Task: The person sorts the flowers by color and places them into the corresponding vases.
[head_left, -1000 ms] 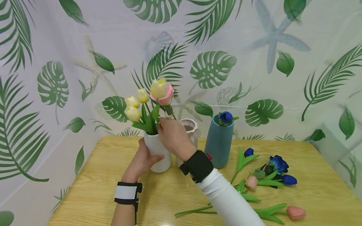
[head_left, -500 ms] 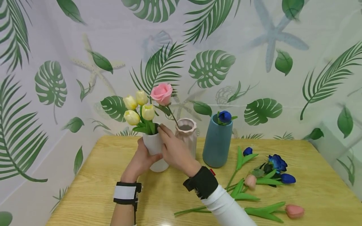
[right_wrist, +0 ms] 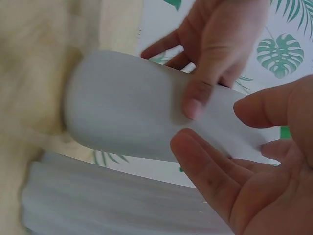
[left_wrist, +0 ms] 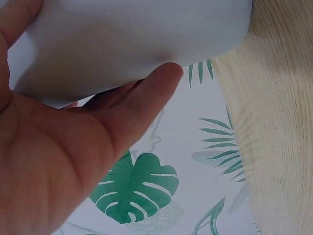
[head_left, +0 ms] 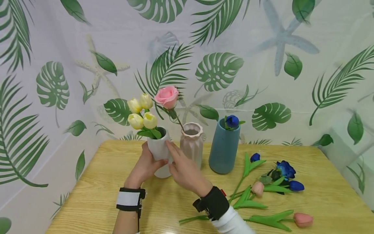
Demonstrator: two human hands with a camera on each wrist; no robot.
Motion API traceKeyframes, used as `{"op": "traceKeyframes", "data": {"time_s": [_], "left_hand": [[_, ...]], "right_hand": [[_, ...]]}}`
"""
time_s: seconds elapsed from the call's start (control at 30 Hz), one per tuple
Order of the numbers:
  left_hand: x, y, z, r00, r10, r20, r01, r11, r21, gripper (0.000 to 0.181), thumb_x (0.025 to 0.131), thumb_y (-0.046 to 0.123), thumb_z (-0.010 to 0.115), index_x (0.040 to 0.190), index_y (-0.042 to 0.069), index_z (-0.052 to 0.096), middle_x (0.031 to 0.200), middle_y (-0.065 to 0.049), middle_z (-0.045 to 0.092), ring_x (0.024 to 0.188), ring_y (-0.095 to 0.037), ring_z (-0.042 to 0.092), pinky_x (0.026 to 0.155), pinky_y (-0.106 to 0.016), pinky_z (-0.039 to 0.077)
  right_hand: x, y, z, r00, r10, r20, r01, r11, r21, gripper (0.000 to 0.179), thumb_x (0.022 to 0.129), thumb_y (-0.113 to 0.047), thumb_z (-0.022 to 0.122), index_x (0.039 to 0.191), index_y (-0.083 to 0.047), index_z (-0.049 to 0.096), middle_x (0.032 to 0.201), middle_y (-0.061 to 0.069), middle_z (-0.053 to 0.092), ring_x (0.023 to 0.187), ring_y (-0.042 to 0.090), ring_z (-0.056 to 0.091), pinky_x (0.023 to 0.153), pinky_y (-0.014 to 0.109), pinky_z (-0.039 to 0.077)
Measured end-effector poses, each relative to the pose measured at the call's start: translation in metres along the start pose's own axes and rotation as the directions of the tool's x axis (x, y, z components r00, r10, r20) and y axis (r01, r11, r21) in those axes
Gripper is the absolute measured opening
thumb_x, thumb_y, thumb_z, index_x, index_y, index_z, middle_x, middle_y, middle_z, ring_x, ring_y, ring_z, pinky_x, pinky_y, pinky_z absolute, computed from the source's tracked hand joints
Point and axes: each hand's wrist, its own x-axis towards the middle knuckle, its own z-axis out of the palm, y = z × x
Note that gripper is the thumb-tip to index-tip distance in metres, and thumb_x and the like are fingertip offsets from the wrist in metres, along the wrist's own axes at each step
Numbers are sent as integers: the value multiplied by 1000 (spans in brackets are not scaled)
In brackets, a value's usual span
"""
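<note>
We record the white vase (head_left: 157, 148) at the left of the group, near the middle of the surface (head_left: 96, 182). The left hand (head_left: 146, 166) grips it, palm at its left side and thumb laid across the near face.

Change noted: the right hand (head_left: 187, 170) has come down from the vase mouth, where a second ago it was up among the blooms. Its fingers are nearly straight, thumb well apart, and the fingertips lie at the vase's right side; we cannot tell how firmly they touch. It holds no stem.

The near right bloom of the four yellow tulips (head_left: 135, 121) has dropped to sit low beside the others, all leaning left out of the mouth. In our judgement that stem is now fully seated — the insertion looks finished and the vase merely steadied.

To the right, the ribbed vase (head_left: 191, 146) carries a pink rose (head_left: 167, 97), unchanged; beyond it the blue-grey vase (head_left: 224, 149) holds one blue flower (head_left: 232, 121).

Remaining loose at the right: a pink tulip (head_left: 303, 220), a peach tulip (head_left: 258, 188), a blue rose (head_left: 285, 169) and two blue tulips (head_left: 296, 185).
</note>
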Motion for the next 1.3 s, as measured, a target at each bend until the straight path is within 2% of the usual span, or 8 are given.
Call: {"op": "traceKeyframes", "data": {"time_s": [0.1,0.53,0.63,0.77,0.83,1.07,1.23,1.3], "left_hand": [[0,0,0,1000,6,-5,-6,1000,4,99,87,12,77,151,-2,3,146,-28,35,132,-44,43,109,-60,34],[1,1,1,999,-39,8,39,999,21,98,88,15,76,151,0,3,148,-28,34,135,-45,41,110,-62,32],[1,0,1,999,-50,10,50,999,16,98,89,16,76,151,0,2,148,-27,33,136,-45,40,110,-62,32],[2,-2,1,998,-56,9,56,998,8,98,89,16,76,151,1,1,149,-27,32,137,-45,39,111,-61,31],[1,-2,1,998,-55,11,55,998,5,99,89,16,76,151,1,1,149,-27,32,137,-45,38,111,-61,31],[1,-1,1,999,-51,8,51,999,5,99,89,15,75,151,0,0,149,-29,32,136,-45,39,111,-61,31],[1,-1,1,998,-67,18,67,998,5,100,89,15,75,152,2,-2,150,-27,30,138,-45,37,112,-61,30],[1,-2,1,997,-69,21,69,998,10,101,90,16,75,152,3,-3,151,-26,30,139,-44,37,112,-61,29]], "right_hand": [[-7,4,6,999,13,42,-13,1000,9,65,99,-6,54,157,-6,24,157,20,32,112,29,62,86,36,54],[-46,17,7,946,111,305,-95,993,-65,23,94,-9,66,117,-7,68,106,8,68,90,19,65,73,29,53],[-57,18,-1,905,161,394,-136,987,-92,18,92,-10,67,110,-10,70,96,2,67,84,14,63,71,28,51],[-74,23,-14,825,222,520,-176,975,-137,18,90,-8,69,107,-14,69,91,-3,60,76,10,55,69,28,48],[-82,26,-17,805,231,547,-172,972,-158,17,89,-6,70,103,-15,68,89,-3,56,73,10,51,68,28,45],[-96,38,-16,834,190,518,-123,979,-160,14,89,-3,69,89,-16,66,84,-5,50,68,8,44,64,26,42],[-98,39,-16,811,201,549,-131,978,-165,14,88,-6,72,87,-17,64,84,-6,48,66,8,43,62,27,40],[-100,39,-16,814,196,546,-126,978,-164,15,88,-4,71,85,-17,64,83,-6,49,66,7,44,62,26,40]]}}
